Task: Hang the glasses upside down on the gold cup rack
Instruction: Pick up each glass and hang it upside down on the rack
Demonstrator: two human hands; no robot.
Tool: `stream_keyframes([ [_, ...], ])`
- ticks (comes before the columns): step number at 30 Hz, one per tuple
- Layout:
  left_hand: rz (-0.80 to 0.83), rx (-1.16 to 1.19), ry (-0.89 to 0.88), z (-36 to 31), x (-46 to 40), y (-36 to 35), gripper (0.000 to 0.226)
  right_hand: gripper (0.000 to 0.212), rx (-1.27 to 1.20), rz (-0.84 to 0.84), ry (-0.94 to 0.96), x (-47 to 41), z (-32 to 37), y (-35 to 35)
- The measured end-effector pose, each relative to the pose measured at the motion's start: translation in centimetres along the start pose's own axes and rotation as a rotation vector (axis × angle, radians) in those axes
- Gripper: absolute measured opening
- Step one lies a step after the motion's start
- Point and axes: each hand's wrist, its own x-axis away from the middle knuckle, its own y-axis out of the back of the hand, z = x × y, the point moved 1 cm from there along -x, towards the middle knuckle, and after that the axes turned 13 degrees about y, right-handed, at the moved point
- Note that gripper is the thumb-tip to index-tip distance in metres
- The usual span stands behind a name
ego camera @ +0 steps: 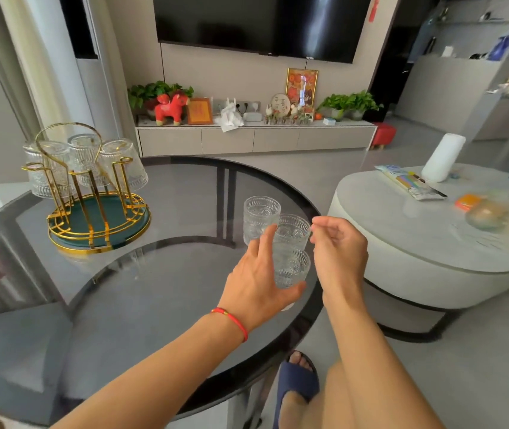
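Note:
The gold cup rack (98, 209) stands on a green tray at the table's left, with three clear patterned glasses (86, 159) hanging upside down on it. Three more glasses stand upright near the table's right edge: a far one (261, 216), a middle one (293, 232) and a near one (292, 267). My left hand (256, 286) wraps the near glass, fingers on its left side and thumb across its front. My right hand (340, 252) hovers just right of the middle glass, fingers loosely apart and holding nothing.
The glasses rest on a round dark glass table (154, 289). A white oval side table (426, 243) with a white cylinder, a packet and small items stands close on the right. My foot in a blue slipper (296, 385) is beneath the table edge.

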Motion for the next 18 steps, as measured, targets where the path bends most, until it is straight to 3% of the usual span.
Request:
stream_keyframes([
  [5, 0.018, 0.031, 0.044, 1.3, -0.3, 1.6, 0.103, 0.016, -0.055, 0.123, 0.052, 0.4, 0.7, -0.3],
  [9, 0.101, 0.065, 0.202, 4.1, -1.6, 6.2, 0.099, 0.019, 0.0, 0.525, 0.143, 1.8, 0.9, -1.5],
  [12, 0.067, 0.265, 0.338, 6.6, -2.4, 9.8, 0.091, 0.027, 0.16, 0.769, 0.173, 3.1, 0.6, -3.3],
  [15, 0.035, 0.516, 0.481, 8.6, -2.8, 11.9, 0.08, 0.045, 0.203, 0.88, 0.072, 4.2, 0.7, -5.9],
  [18, 0.077, 0.774, 0.58, 9.5, -3.1, 12.8, 0.068, 0.052, 0.054, 0.901, -0.14, 5.2, 1.6, -8.6],
])
